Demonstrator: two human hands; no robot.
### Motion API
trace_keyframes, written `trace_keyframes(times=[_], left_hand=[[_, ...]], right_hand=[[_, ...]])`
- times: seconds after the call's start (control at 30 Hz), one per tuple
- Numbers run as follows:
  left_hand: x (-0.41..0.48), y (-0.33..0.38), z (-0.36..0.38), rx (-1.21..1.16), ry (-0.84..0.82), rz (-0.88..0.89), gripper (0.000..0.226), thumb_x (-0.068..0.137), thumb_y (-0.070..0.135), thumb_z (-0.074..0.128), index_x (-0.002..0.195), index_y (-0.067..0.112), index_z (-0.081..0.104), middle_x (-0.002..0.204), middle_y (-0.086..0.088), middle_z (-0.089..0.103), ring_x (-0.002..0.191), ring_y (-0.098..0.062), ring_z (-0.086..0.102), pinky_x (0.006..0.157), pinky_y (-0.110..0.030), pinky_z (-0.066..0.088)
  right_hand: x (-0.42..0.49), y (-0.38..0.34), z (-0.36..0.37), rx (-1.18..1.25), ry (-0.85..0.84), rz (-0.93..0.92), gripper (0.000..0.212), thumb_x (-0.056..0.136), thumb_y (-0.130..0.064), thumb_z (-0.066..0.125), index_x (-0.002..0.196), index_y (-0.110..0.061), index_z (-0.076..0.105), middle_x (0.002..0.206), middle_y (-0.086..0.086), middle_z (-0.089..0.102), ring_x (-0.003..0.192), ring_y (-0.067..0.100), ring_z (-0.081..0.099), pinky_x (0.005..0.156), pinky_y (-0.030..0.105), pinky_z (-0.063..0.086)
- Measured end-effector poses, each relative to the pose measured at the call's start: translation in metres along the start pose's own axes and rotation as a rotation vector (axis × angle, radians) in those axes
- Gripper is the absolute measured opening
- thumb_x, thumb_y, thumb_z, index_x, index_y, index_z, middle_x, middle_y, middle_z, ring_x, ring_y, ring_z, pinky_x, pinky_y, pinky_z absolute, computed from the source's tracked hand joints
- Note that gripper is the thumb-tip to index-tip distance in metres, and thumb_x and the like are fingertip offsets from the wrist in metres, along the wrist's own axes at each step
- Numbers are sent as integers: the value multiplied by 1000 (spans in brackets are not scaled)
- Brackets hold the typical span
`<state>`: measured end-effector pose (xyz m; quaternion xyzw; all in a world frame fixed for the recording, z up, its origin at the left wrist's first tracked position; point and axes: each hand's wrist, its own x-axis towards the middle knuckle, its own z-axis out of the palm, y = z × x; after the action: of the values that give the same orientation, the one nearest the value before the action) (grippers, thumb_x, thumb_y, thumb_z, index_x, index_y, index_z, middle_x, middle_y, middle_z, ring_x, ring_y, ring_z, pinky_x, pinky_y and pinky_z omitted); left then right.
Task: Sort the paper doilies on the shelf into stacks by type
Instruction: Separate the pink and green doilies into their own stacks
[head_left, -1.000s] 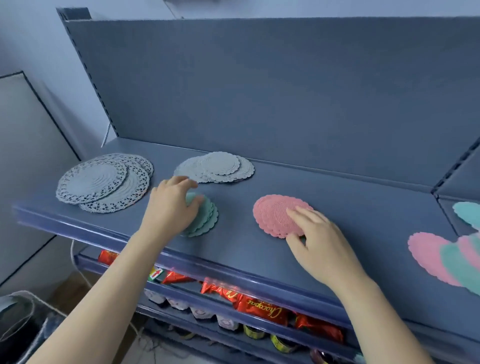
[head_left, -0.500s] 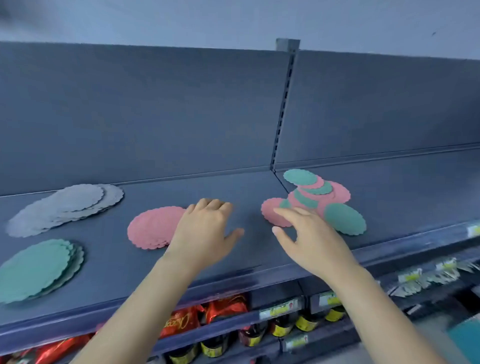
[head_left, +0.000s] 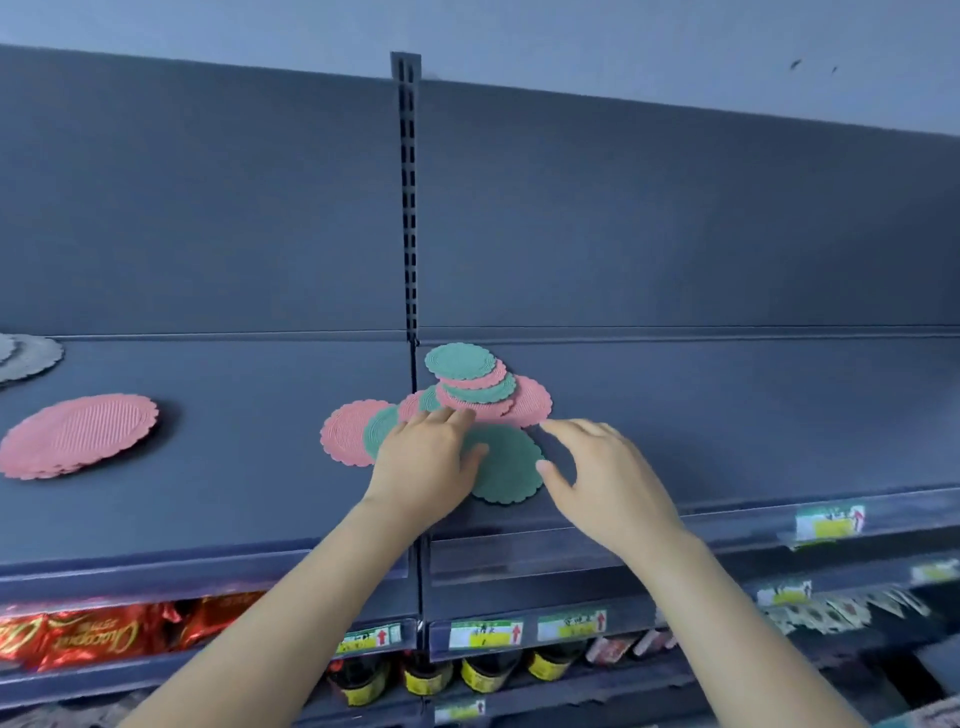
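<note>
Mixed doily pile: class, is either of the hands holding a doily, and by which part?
Nothing is held. The left hand lies flat on the mixed doily pile; the right hand is open beside it.

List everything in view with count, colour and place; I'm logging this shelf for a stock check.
Mixed doilies: about ten, pink and green, overlapping pile, shelf centre.
Pink stack: one, pink, shelf left.
Grey doilies: few, grey, cut off at far left edge.
Shelf: one, dark blue, top level.
Snack bags: several, red, lower shelf left.
Bottles: about four, dark with yellow labels, lower shelf.
Price tags: several, white-green-yellow, shelf rails.
Left hand: one, flat on the pile.
Right hand: one, open, beside the pile.
</note>
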<state>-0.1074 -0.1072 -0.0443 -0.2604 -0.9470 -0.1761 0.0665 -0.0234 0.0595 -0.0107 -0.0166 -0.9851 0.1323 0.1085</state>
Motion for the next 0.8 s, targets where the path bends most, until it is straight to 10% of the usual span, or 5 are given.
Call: trace_keyframes(times=[0.33, 0.5, 0.8], left_hand=[[112, -28, 15, -80, -164, -214, 58, 93, 43, 52, 138, 9, 39, 147, -15, 37, 130, -30, 41, 101, -36, 38], [138, -36, 6, -110, -266, -319, 60, 63, 70, 64, 101, 24, 63, 109, -7, 66, 95, -25, 58, 81, -31, 46], [147, -26, 7, 83, -202, -341, 33, 79, 44, 70, 87, 12, 68, 92, -10, 71, 79, -26, 60, 74, -34, 51]], right_hand=[[107, 39, 35, 191, -111, -34, 38, 91, -32, 59, 127, -22, 57, 122, -4, 59, 114, 17, 53, 88, 30, 44], [157, 44, 55, 120, -105, -149, 40, 88, -45, 58, 116, -16, 62, 114, -3, 63, 108, 20, 53, 89, 33, 43], [184, 65, 71, 317, -156, -110, 58, 66, -63, 72, 112, -30, 61, 101, -3, 62, 97, 14, 57, 78, 28, 45]])
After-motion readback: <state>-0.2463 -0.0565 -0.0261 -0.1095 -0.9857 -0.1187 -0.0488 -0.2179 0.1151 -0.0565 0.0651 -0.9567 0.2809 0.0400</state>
